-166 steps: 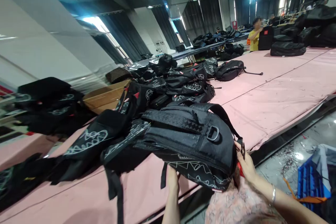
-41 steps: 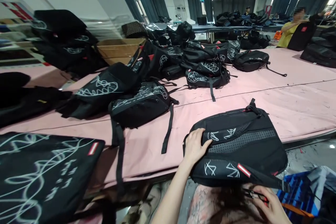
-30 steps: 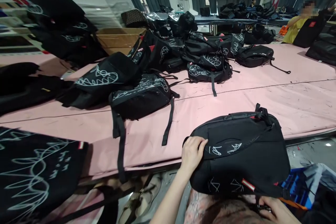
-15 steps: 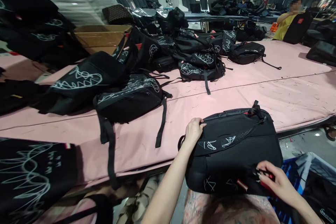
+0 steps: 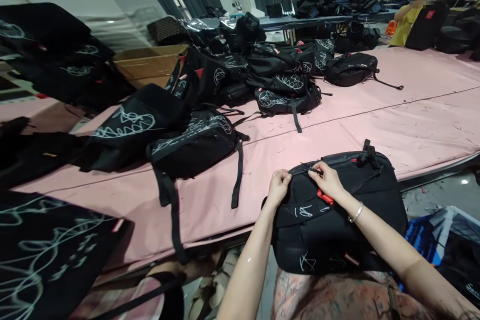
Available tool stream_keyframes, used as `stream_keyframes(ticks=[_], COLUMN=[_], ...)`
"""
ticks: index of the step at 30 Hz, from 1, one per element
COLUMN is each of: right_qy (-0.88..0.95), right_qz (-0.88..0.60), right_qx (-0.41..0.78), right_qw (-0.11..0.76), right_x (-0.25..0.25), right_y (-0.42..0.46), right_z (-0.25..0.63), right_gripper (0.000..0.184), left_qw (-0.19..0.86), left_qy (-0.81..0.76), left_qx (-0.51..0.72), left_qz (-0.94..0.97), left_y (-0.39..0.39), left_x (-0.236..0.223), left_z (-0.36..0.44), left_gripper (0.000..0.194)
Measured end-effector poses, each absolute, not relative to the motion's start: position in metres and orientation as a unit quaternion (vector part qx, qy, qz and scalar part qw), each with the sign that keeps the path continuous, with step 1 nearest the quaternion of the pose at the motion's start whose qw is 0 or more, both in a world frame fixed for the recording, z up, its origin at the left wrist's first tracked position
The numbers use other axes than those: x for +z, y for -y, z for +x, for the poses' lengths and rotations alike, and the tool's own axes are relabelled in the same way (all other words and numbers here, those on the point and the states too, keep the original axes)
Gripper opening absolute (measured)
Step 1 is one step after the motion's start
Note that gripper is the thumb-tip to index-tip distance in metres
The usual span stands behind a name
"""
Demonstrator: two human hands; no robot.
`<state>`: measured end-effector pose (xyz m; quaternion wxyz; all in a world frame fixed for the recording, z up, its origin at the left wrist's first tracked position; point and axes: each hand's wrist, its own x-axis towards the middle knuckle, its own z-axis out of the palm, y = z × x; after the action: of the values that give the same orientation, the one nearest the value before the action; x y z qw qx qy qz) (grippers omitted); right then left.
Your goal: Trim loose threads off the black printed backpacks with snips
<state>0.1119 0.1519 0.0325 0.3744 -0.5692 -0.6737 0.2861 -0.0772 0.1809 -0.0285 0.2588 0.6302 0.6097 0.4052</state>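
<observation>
A black backpack with white scribbled drawings lies at the pink table's near edge, over my lap. My left hand is closed on its upper left edge, thumb and fingers pinching the seam. Just to the right, my right hand holds a pair of thread snips with red on the handle. Their dark tip points left along the top seam, close to my left fingertips. My fingers cover much of the snips, so whether the blades touch the bag I cannot tell.
Several black backpacks are heaped across the pink table, with a cardboard box behind. Another printed black bag is at the near left. A blue crate stands low on the right. A person in yellow is at the far right.
My right hand has moved up and left with the snips, from the bag's lower right to its top edge. My left hand stays at the upper left edge. The view has shifted slightly.
</observation>
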Motion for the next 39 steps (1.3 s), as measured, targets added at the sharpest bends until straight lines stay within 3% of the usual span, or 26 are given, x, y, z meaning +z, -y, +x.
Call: stream_keyframes(ticks=[10,24,32,35,39], right_qy=[0.768,0.799,0.693,0.631,0.636], right_qz=[-0.606,-0.556,-0.633,-0.673,-0.696], right_qx=[0.095,0.112,0.150,0.163,0.150], right_qw=[0.184,0.199,0.310,0.349,0.296], right_x=[0.009,0.002,0.011,0.013,0.006], right_y=[-0.136,-0.150,-0.163,-0.172,-0.176], right_z=[0.109,0.097,0.129,0.154,0.170], right_gripper=[0.013,0.013,0.027,0.030,0.041], left_qw=[0.335,0.344,0.330,0.314,0.289], left_qy=[-0.565,-0.563,-0.545,-0.535,-0.569], left_qx=[0.459,0.461,0.425,0.387,0.333], left_qz=[0.598,0.594,0.643,0.681,0.694], left_y=[-0.176,-0.170,-0.172,-0.184,-0.196], left_x=[-0.040,-0.032,-0.006,0.002,-0.003], left_z=[-0.077,-0.075,-0.070,-0.048,-0.018], left_gripper=[0.017,0.015,0.036,0.022,0.016])
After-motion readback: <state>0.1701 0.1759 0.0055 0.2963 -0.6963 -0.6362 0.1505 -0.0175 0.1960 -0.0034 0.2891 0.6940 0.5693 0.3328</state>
